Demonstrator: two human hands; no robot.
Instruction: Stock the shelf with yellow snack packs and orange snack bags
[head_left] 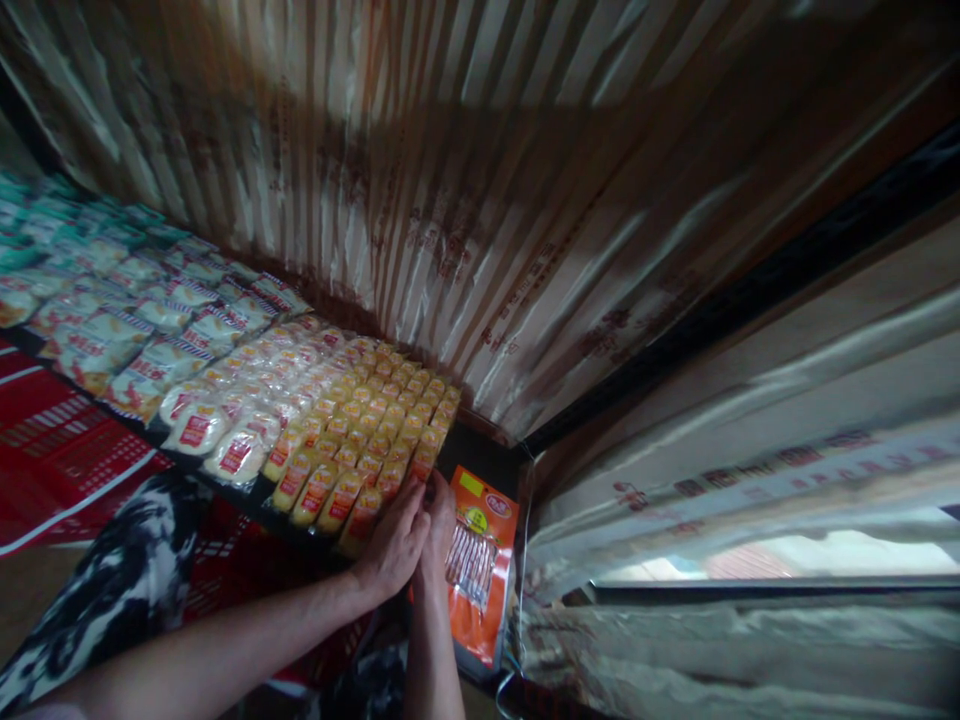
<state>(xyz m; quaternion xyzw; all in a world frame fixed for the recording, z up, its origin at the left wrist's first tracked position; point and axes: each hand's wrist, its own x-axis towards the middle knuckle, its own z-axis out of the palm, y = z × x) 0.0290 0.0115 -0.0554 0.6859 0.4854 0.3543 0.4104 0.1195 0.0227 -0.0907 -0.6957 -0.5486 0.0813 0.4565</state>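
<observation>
My left hand [395,538] and my right hand [438,520] are close together, touching, at the right end of a display of packaged snacks. Their fingers are drawn in against the rows of yellow wrapped cakes [346,490]; what they hold, if anything, is hidden. Just right of my right hand lies an orange snack bag [480,620] with a clear window showing thin brown strips. The yellow cakes stand in tight rows, with round white packages [238,450] to their left.
Blue-and-white bags [161,365] and green packages [56,215] fill the shelf's left. Red baskets [56,425] stand below its front edge. Printed plastic sheeting [450,200] hangs behind, and a dark post [637,360] runs slantwise at the right.
</observation>
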